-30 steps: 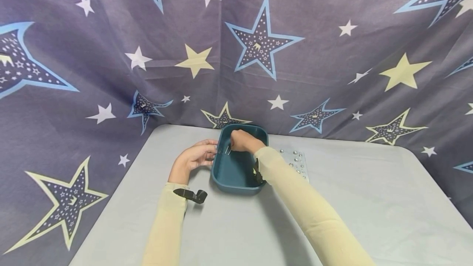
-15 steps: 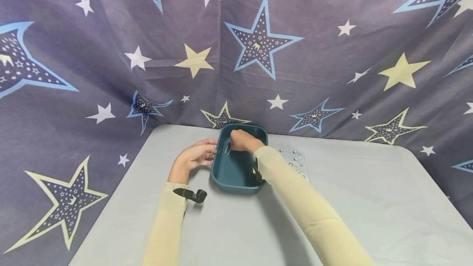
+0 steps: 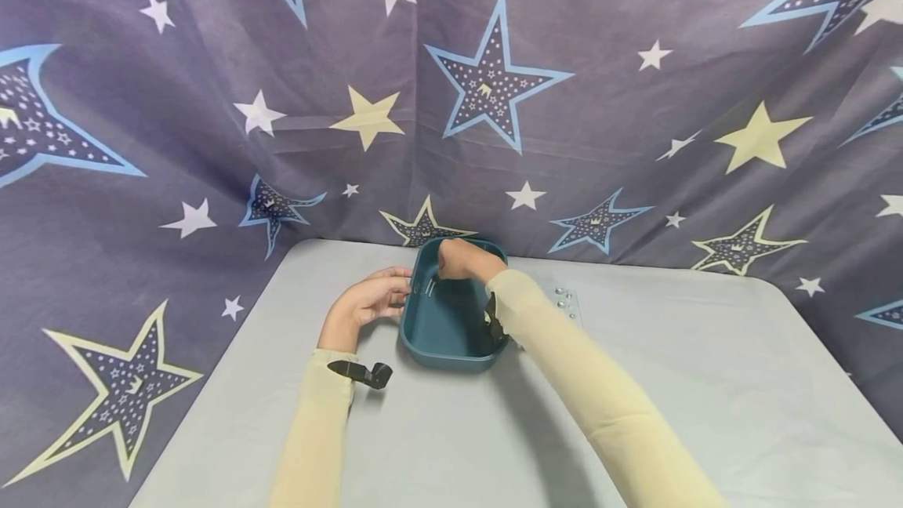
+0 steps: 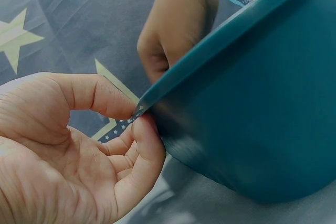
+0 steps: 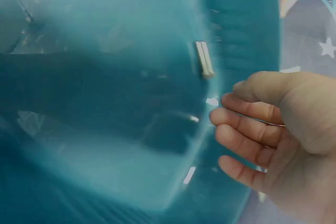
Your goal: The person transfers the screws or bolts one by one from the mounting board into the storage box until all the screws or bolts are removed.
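Note:
A dark teal plastic bin (image 3: pixel 451 320) stands on the table with its inside visible. My left hand (image 3: pixel 370 300) is at its left side; in the left wrist view its thumb and index finger pinch the bin's rim (image 4: pixel 210 51). Inside the bin at the far end is my right hand (image 3: pixel 458 259). The right wrist view shows its fingers loosely curled near the bin's wall, with nothing plainly visible between them. Two short, pale metal pins (image 5: pixel 204 59) lie side by side near its fingertips. Small bright slivers nearby could be pieces or reflections; I cannot tell.
Right of the bin, a clear flat sheet (image 3: pixel 564 300) with several round shiny bumps lies partly behind the right sleeve. A grey-white cloth covers the table (image 3: pixel 423 429). A star-patterned curtain (image 3: pixel 353 147) hangs close behind the bin and along the left.
The right hand has shifted slightly toward the bin's far end, and its sleeve now covers more of the clear sheet. The left hand stays at the rim. The whole view has drifted slightly.

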Demonstrator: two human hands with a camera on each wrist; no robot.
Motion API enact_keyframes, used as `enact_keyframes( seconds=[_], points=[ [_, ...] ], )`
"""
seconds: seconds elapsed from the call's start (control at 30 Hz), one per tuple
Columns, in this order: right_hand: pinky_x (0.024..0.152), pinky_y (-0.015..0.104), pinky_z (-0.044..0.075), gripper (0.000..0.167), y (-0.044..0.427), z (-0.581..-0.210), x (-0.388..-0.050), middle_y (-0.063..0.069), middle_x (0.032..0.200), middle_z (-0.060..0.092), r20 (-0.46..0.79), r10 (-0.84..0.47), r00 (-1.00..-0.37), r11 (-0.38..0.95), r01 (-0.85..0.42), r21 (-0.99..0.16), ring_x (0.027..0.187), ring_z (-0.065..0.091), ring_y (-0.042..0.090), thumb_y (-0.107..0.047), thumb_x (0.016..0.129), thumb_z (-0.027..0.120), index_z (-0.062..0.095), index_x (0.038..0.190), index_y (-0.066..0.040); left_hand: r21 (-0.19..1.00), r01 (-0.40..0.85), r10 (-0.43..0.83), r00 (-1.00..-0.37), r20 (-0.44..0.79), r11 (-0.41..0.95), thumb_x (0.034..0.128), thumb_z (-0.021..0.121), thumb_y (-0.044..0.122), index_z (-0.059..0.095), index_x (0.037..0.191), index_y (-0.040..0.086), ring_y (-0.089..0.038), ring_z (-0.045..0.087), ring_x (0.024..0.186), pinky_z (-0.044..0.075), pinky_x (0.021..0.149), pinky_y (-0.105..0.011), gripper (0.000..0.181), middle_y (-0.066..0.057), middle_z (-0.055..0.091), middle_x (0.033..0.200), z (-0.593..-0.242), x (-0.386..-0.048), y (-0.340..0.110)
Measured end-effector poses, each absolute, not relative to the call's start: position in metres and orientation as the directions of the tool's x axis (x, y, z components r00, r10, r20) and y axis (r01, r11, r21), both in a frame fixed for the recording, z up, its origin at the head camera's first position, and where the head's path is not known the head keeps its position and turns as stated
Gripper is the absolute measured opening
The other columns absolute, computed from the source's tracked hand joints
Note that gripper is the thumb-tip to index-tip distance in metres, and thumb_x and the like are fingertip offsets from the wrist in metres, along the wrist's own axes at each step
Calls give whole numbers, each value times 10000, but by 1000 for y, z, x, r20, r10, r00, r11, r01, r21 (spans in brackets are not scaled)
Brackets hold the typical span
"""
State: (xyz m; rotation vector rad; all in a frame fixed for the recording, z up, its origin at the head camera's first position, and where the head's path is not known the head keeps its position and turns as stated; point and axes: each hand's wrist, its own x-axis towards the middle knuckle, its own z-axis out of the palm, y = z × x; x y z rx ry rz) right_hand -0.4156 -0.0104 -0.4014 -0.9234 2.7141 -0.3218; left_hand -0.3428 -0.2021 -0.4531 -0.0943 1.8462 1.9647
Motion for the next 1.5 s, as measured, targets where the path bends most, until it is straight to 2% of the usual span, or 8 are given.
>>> enact_keyframes(
  seconds=[0.27, 0.37, 0.53, 0.6, 0.73, 0.87, 1.1, 1.5],
  points=[
    [521, 246, 255, 432, 8, -368, -409, -72, 542, 288, -171, -673, -719, 732, -617, -287, 506, 227, 86, -110, 941, 631, 394, 588, -187, 935, -353, 284, -898, -337, -7, 924, 475, 21, 376, 1413, -13, -74, 595, 759, 521, 711, -263, 500, 38, 615, 867, -452, -344, -200],
    [544, 249, 267, 373, 20, -355, -404, -63, 575, 314, -133, -703, -699, 700, -647, -302, 527, 247, 90, -107, 954, 595, 430, 627, -177, 938, -348, 297, -896, -331, -5, 919, 471, 20, 362, 1419, -23, -68, 583, 750, 517, 707, -259, 514, 43, 601, 854, -452, -344, -199],
    [669, 280, 399, 140, 41, -338, -393, -5, 742, 549, -42, -748, -662, 642, -708, -295, 655, 443, 118, -118, 982, 589, 652, 860, -92, 938, -348, 305, -894, -329, -8, 924, 471, 20, 351, 1420, -27, -66, 588, 757, 518, 710, -256, 513, 45, 603, 856, -453, -345, -198],
    [704, 299, 423, 114, 49, -331, -388, 18, 793, 592, -10, -763, -647, 621, -728, -292, 691, 480, 130, -123, 989, 592, 686, 975, -60, 937, -350, 302, -894, -332, -6, 922, 470, 20, 358, 1414, -20, -68, 593, 760, 520, 716, -258, 507, 43, 605, 862, -454, -346, -198],
    [704, 302, 439, 131, 64, -318, -374, 5, 760, 579, 35, -777, -628, 597, -754, -275, 669, 482, 118, -139, 986, 592, 683, 1046, -66, 938, -346, 300, -894, -332, 7, 932, 467, 23, 350, 1429, -27, -80, 602, 797, 528, 741, -270, 513, 34, 611, 904, -454, -346, -200],
    [707, 320, 461, 154, 79, -312, -359, 17, 826, 600, 57, -773, -631, 606, -763, -225, 707, 516, 137, -162, 979, 600, 669, 1088, -77, 939, -342, 305, -893, -330, 14, 939, 461, 23, 318, 1460, -45, -102, 606, 854, 533, 766, -280, 544, 17, 614, 961, -452, -344, -201],
    [801, 384, 568, 196, 107, -323, -336, 80, 1039, 707, 102, -784, -612, 606, -791, -86, 933, 694, 216, -184, 957, 645, 669, 1126, -87, 937, -349, 298, -894, -335, 8, 920, 457, 10, 334, 1446, -29, -97, 602, 829, 528, 745, -276, 541, 16, 609, 948, -454, -345, -204],
    [810, 417, 496, 209, 141, -339, -320, 50, 974, 641, 225, -806, -548, 579, -808, 108, 933, 578, 255, -185, 867, 715, 671, 1059, -112, 942, -336, 310, -893, -324, 16, 961, 456, 29, 337, 1435, -26, -72, 605, 815, 535, 738, -260, 491, 47, 614, 911, -457, -346, -207]
  ],
)
